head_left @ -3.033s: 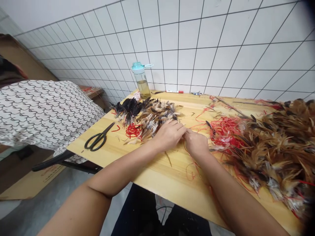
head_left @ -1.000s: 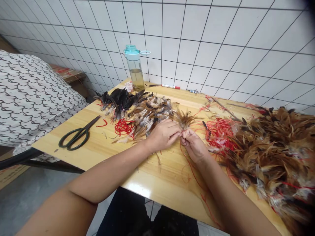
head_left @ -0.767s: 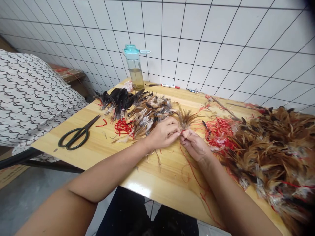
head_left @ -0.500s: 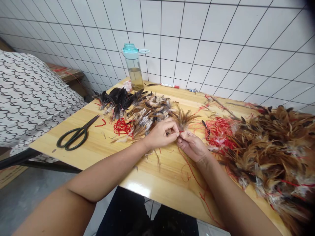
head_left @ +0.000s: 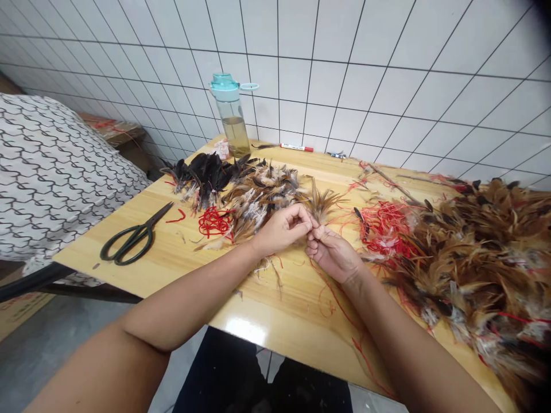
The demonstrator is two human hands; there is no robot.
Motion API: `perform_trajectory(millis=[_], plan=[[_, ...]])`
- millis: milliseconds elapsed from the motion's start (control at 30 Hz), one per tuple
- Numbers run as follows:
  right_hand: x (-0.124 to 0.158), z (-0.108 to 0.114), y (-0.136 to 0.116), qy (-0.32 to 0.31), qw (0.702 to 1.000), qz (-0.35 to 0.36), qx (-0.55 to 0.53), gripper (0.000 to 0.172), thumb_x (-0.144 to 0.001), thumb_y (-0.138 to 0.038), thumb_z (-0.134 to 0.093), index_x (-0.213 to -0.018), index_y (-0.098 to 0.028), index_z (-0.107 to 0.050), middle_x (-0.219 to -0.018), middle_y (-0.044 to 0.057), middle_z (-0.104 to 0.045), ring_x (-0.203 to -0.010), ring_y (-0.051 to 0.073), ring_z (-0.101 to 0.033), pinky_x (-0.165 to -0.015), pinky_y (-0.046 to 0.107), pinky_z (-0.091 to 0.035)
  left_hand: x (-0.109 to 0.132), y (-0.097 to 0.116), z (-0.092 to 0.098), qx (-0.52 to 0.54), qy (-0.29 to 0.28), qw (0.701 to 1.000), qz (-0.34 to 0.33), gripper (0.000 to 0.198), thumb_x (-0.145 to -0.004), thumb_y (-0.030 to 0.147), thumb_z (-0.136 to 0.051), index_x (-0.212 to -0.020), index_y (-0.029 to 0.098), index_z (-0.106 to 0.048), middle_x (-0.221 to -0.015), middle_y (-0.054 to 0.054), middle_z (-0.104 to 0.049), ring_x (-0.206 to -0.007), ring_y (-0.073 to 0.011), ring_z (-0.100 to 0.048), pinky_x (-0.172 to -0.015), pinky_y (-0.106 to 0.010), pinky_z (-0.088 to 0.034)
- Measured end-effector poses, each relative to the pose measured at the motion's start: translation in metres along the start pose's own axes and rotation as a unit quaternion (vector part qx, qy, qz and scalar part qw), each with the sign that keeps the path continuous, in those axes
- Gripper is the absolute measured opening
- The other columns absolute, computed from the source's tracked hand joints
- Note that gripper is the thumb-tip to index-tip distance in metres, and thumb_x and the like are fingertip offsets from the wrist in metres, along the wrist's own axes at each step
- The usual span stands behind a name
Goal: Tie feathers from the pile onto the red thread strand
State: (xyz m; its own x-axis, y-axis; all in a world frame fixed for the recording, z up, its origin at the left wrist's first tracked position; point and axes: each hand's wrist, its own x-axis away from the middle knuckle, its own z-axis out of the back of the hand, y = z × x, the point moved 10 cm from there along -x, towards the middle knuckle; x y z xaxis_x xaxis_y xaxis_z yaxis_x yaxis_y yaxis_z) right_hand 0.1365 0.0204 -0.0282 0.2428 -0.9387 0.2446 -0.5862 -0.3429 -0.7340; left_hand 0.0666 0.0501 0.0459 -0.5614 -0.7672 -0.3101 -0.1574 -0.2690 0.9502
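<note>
My left hand (head_left: 282, 228) and my right hand (head_left: 332, 253) meet over the middle of the wooden table (head_left: 275, 304). Both pinch the base of a small brown feather bundle (head_left: 322, 202) that fans away from me. A thin red thread (head_left: 333, 289) trails from my right hand down across the table. A heap of brown and grey feathers (head_left: 262, 198) lies just left of my hands, with a knot of red thread (head_left: 214, 221) beside it.
A large pile of brown feathers (head_left: 477, 246) with red thread (head_left: 384, 226) covers the right side. Black feathers (head_left: 204, 172), black scissors (head_left: 131, 238), a water bottle (head_left: 232, 117) and a marker (head_left: 297, 148) lie farther off. A person in a patterned garment (head_left: 51, 172) sits at left.
My hands have lifted the small brown feather bundle off the table and closed their fingertips on its base. The right hand has turned palm-up; the view has shifted slightly.
</note>
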Motion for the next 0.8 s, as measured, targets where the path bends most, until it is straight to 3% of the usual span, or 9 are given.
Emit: perform_trajectory(millis=[133, 333, 533, 800], plan=[[-0.0007, -0.0016, 0.0012, -0.016, 0.999, -0.001, 0.036, 0.018, -0.072, -0.025, -0.073, -0.067, -0.017, -0.057, -0.068, -0.003, -0.049, -0.057, 0.007, -0.039, -0.054, 0.021, -0.035, -0.0004, -0.0022, 0.004, 0.003, 0.014, 1.0, 0.028, 0.014, -0.083, 0.024, -0.061, -0.078, 0.014, -0.052, -0.077, -0.001, -0.062, -0.069, -0.0085, -0.06, -0.068, -0.023, -0.05], [-0.0016, -0.0026, -0.0023, -0.026, 0.998, 0.025, 0.061, 0.023, -0.073, -0.03, -0.073, -0.063, -0.017, -0.058, -0.071, -0.001, -0.049, -0.063, 0.009, -0.042, -0.056, 0.022, -0.037, -0.0007, -0.0022, 0.0016, 0.032, -0.008, 0.999, 0.04, 0.016, -0.083, 0.026, -0.061, -0.078, 0.014, -0.051, -0.07, -0.002, -0.065, -0.067, -0.0101, -0.062, -0.065, -0.023, -0.05], [-0.0018, -0.0035, 0.0014, -0.056, 0.997, 0.006, 0.058, 0.023, -0.072, -0.034, -0.076, -0.068, -0.017, -0.062, -0.071, -0.001, -0.052, -0.064, 0.009, -0.045, -0.058, 0.021, -0.037, 0.0016, -0.0021, -0.0004, 0.043, -0.029, 0.997, 0.065, 0.013, -0.084, 0.024, -0.06, -0.086, 0.012, -0.055, -0.071, -0.002, -0.065, -0.066, -0.0105, -0.063, -0.067, -0.025, -0.052], [0.0011, -0.0081, 0.0004, -0.076, 0.995, -0.005, 0.064, 0.026, -0.069, -0.034, -0.079, -0.066, -0.016, -0.06, -0.067, -0.002, -0.052, -0.062, 0.009, -0.046, -0.058, 0.021, -0.038, -0.0003, 0.0031, 0.0034, -0.021, -0.033, 0.999, 0.024, 0.006, -0.084, 0.017, -0.058, -0.088, 0.013, -0.059, -0.078, -0.004, -0.066, -0.071, -0.0101, -0.064, -0.07, -0.023, -0.052]])
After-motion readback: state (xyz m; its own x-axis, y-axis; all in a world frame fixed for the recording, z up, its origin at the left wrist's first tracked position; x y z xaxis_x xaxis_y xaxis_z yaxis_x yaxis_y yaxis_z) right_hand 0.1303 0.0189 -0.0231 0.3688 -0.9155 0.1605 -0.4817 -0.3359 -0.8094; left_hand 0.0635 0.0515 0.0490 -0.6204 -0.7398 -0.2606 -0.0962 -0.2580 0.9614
